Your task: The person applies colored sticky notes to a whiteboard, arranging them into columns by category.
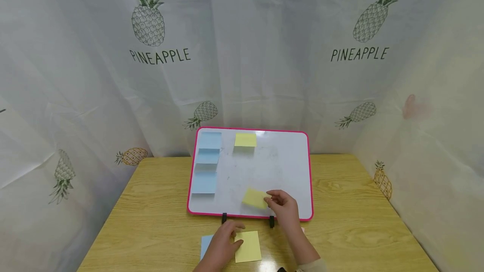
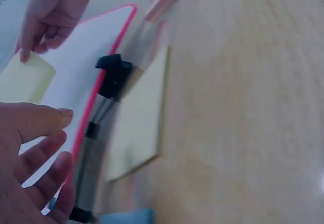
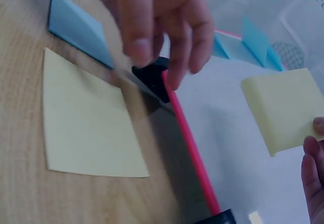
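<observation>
My right hand (image 1: pixel 286 211) pinches a single yellow sticky note (image 1: pixel 253 198) by its edge in front of the lower part of a whiteboard (image 1: pixel 272 163). In the right wrist view this held note (image 3: pixel 286 110) has a curled edge. Above the table, my left hand (image 1: pixel 223 244) is beside a yellow sticky-note pad (image 1: pixel 248 247). Its fingers are loosely bent and hold nothing in the left wrist view. A blue pad (image 1: pixel 205 243) is partly hidden behind that hand. Three blue notes (image 1: pixel 204 183) line the board's left side; one yellow note (image 1: pixel 245 139) sticks near its top.
The pink-framed board leans on a stand with black clips (image 1: pixel 272 221) at its lower edge. A pink pad (image 2: pixel 165 0) lies on the wooden table (image 1: pixel 351 205), mostly hidden by the right arm in the head view. A pineapple-print curtain (image 1: pixel 261 53) hangs behind.
</observation>
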Tool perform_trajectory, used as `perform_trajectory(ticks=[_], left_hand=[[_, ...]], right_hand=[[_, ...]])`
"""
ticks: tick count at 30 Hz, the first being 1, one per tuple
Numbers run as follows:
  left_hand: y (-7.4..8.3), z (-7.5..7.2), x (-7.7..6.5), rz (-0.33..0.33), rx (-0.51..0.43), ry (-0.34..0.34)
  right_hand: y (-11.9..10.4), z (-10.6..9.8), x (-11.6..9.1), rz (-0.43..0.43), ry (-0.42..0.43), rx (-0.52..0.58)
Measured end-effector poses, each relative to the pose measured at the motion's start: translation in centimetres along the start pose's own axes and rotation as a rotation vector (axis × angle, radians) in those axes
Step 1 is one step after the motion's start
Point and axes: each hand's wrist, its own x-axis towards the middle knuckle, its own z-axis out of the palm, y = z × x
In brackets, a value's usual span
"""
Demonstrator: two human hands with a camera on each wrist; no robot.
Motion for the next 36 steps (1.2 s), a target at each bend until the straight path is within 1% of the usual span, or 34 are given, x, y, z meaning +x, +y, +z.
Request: perform_trajectory(ticks=[2,4,9,11,14,17,18,21,22,25,29,32,36], left_hand=[[0.7,-0.7,0.5,0.016,-0.001,0.033],[1.6,-1.6,1.2,0.028,-0.001,0.064],[3.7,-4.7,3.1,0.064,0.038,0.13],[4.3,-5.9,4.0,0.091,0.061,0.162],[5.0,-7.4,5.2,0.131,0.104,0.209],[5.4,-8.5,6.3,0.15,0.146,0.238],[5.6,-8.8,6.6,0.145,0.153,0.24],[5.8,-9.4,7.4,0.132,0.179,0.238],[5.9,-9.6,7.7,0.137,0.182,0.236],[5.8,-9.9,8.5,0.152,0.233,0.227],[5.5,-10.2,9.6,0.179,0.309,0.226],[5.3,-10.3,10.6,0.184,0.369,0.235],[5.0,-10.3,11.7,0.197,0.451,0.232]], right_hand=[[-0.6,0.2,0.4,-0.018,0.001,0.022],[-1.3,0.4,0.8,-0.053,0.005,0.06],[-2.3,1.3,1.8,-0.197,0.016,0.188],[-2.4,1.7,2.3,-0.234,0.018,0.224],[-2.4,2.3,3.1,-0.245,0.028,0.25],[-2.3,2.8,3.9,-0.24,0.029,0.275],[-2.3,3.0,4.2,-0.238,0.027,0.284],[-2.3,3.5,5.0,-0.226,0.01,0.307],[-2.3,3.6,5.2,-0.224,0.004,0.305],[-2.2,4.2,5.9,-0.22,-0.004,0.29],[-2.0,4.8,6.8,-0.219,0.023,0.256],[-1.7,5.3,7.3,-0.226,0.05,0.258],[-1.2,5.9,7.7,-0.26,0.079,0.27]])
